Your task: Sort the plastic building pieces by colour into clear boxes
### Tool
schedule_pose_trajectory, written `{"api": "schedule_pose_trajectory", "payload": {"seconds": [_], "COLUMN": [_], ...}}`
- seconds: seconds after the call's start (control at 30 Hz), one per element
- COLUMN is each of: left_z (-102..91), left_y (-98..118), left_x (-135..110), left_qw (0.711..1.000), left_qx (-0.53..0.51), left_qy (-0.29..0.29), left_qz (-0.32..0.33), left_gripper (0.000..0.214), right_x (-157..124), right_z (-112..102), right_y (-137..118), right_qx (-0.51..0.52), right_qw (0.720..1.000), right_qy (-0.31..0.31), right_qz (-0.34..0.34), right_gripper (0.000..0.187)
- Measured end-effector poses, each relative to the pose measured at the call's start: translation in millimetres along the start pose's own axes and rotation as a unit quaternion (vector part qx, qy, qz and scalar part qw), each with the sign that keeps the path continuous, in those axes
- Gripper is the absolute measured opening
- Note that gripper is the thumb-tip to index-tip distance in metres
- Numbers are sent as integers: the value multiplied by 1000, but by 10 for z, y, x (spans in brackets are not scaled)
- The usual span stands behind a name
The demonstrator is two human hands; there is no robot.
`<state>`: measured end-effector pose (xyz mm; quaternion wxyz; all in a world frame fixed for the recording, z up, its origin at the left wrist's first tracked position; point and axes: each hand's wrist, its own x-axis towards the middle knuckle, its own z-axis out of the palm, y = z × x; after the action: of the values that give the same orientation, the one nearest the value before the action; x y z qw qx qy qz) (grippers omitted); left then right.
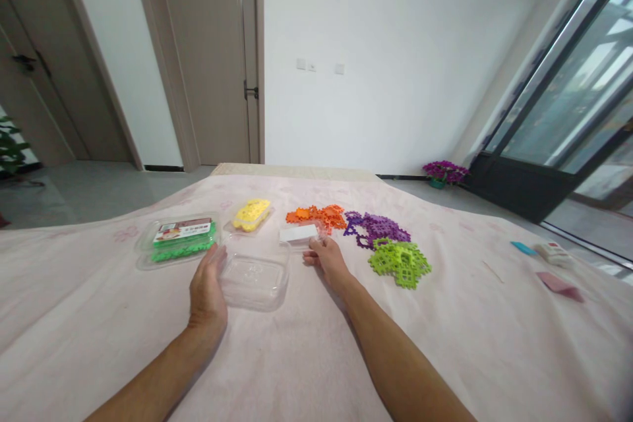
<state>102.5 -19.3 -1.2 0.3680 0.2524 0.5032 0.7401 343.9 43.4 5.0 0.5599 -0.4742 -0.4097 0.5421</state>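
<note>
The clear plastic tray sits on the bench between two hands, at three o'clock from the left hand and touching it — the left fingers lie along its left wall, though I can't tell whether they grip. From the right hand the tray lies toward eight o'clock, a gap between them. The right fingers pinch the near right corner of a white panel, which lies toward ten o'clock from them, its long axis running nine to three.

Around the tray, the box of green pieces is at ten o'clock, yellow pieces at twelve, orange pieces at one, purple pieces at two, lime pieces at three. A pale pink cloth covers the bench, creased in places. Beyond — a brown door toward eleven, a white wall toward one, magenta flowers toward two.
</note>
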Motion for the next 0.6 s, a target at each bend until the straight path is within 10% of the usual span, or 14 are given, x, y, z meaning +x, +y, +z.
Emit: {"api": "schedule_pose_trajectory", "payload": {"seconds": [0.37,0.6], "left_z": [-40,-57], "left_y": [-125,-60], "left_x": [23,36], "left_qw": [997,992], "left_qx": [43,100], "left_qy": [-60,-61], "left_qz": [23,38], "left_gripper": [50,56], "right_x": [-106,-153], "right_z": [-82,-138], "right_y": [-77,-33], "right_qx": [-276,-271], "right_qw": [950,954], "right_qy": [-130,-132], "right_qz": [61,8], "right_gripper": [50,24]}}
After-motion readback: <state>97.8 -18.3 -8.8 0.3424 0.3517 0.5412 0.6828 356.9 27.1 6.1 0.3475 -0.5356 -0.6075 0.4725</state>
